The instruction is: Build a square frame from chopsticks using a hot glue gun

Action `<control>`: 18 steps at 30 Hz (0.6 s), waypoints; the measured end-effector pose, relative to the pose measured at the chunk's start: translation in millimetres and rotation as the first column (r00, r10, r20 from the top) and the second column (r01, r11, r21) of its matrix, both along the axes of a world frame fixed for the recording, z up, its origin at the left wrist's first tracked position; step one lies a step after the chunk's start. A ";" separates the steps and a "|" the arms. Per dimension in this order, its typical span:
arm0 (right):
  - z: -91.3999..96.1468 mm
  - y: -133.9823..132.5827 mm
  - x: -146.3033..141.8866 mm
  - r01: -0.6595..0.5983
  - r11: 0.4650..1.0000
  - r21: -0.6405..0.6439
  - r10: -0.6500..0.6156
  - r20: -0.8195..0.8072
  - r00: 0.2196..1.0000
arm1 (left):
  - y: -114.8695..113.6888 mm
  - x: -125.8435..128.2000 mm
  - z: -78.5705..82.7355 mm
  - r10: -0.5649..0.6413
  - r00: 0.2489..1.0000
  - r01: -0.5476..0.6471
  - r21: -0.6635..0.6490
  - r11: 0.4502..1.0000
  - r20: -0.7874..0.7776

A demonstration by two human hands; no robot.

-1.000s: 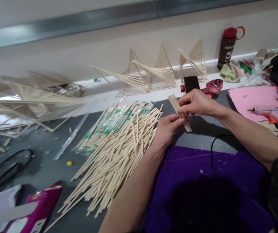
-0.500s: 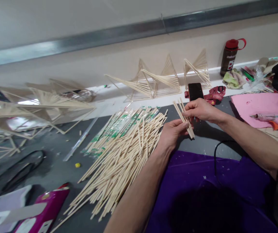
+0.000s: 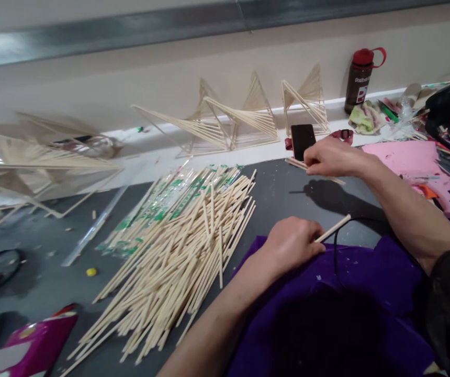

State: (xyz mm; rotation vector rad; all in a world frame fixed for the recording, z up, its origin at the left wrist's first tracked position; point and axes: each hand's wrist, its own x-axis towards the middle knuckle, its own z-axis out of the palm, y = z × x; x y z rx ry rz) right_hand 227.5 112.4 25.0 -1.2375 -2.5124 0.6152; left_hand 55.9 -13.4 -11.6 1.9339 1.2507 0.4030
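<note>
My left hand [image 3: 292, 243] is closed round a single short wooden stick [image 3: 333, 228] just above the purple cloth [image 3: 327, 293]. My right hand [image 3: 327, 157] reaches farther back and presses a small bundle of short sticks [image 3: 299, 164] onto the grey tabletop [image 3: 283, 193], next to a black phone [image 3: 302, 140]. A big heap of long wooden sticks [image 3: 178, 251] lies to the left of my left arm, with wrapped sticks in clear green-printed sleeves [image 3: 162, 209] beside it.
Stick-built triangular frames [image 3: 244, 118] lean on the back ledge; larger ones [image 3: 21, 167] stand at the left. A brown bottle with a red cap [image 3: 358, 78], a pink sheet [image 3: 409, 157], a pink glue gun [image 3: 445, 196] and a black cable [image 3: 338, 246] are at the right.
My hands have parted. The right one carried the bundle of short sticks back down to the table by the phone; the left one dropped toward the purple cloth keeping one stick.
</note>
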 end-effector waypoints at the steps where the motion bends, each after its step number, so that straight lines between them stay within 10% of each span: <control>1: -4.2 0.6 -3.4 -0.027 1.000 -0.005 0.027 0.055 0.998 | -1.6 2.2 -0.1 -0.022 1.000 0.022 0.011 1.000 -0.014; 6: -11.9 -2.8 -14.3 -0.077 0.984 -0.163 0.065 -0.078 0.995 | 12.0 -7.7 -3.2 0.166 0.960 -0.137 -0.138 0.981 0.226; 10: -10.0 -11.9 -22.1 -0.122 0.901 -0.416 -0.092 -0.458 0.884 | 32.0 -18.0 -10.0 0.535 0.699 -0.403 -0.357 0.843 0.474; 18: -24.5 -15.9 -36.3 -0.198 0.858 -0.474 -0.103 -0.536 0.838 | 41.6 -20.1 -18.9 0.581 0.621 -0.411 -0.412 0.813 0.526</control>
